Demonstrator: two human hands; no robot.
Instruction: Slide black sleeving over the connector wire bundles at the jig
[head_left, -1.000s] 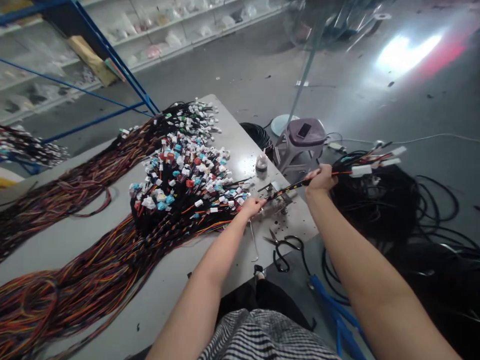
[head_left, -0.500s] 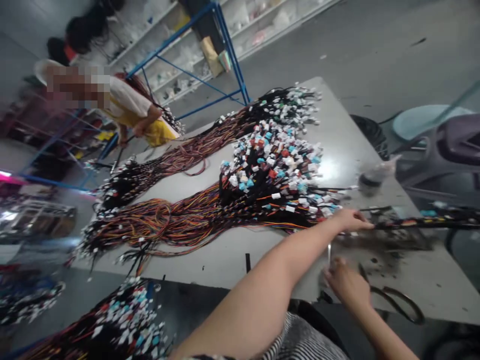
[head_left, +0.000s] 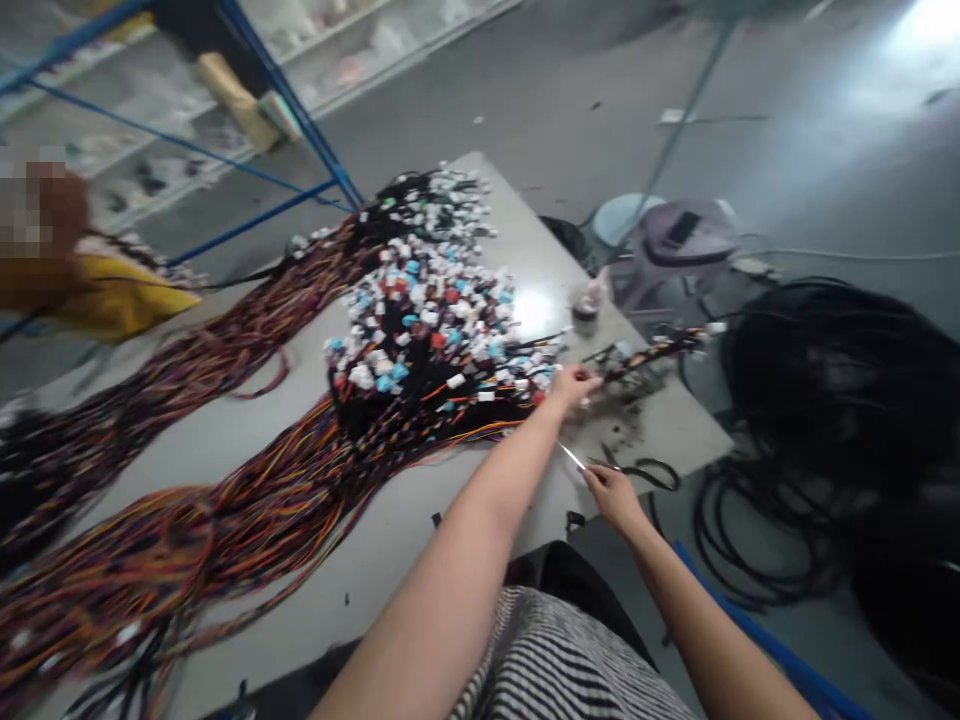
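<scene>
My left hand (head_left: 576, 384) is closed around a black-wrapped wire harness (head_left: 654, 351), whose loose end with small connectors points off to the right. Lower down, my right hand (head_left: 611, 496) pinches a thin, pale, rod-like piece (head_left: 571, 457) that slants up toward the left wrist. Its exact kind is too small to make out. Black-handled scissors (head_left: 654, 474) lie on the table just beyond my right fingers. Left of my hands spreads a large bundle of wire harnesses (head_left: 262, 510), heaped with white, blue and red connectors (head_left: 442, 320).
The grey table (head_left: 517, 195) ends in a corner on the right. A small container (head_left: 586, 303) stands near its far edge. Beyond are a purple stool (head_left: 686, 232) and black coiled tubing (head_left: 817, 400) on the floor. Another person's yellow apron (head_left: 124, 295) shows at left.
The view has swung to the right, bringing the coiled tubing into sight. My left hand keeps hold of the harness. The right hand's pale piece now slants instead of standing upright.
</scene>
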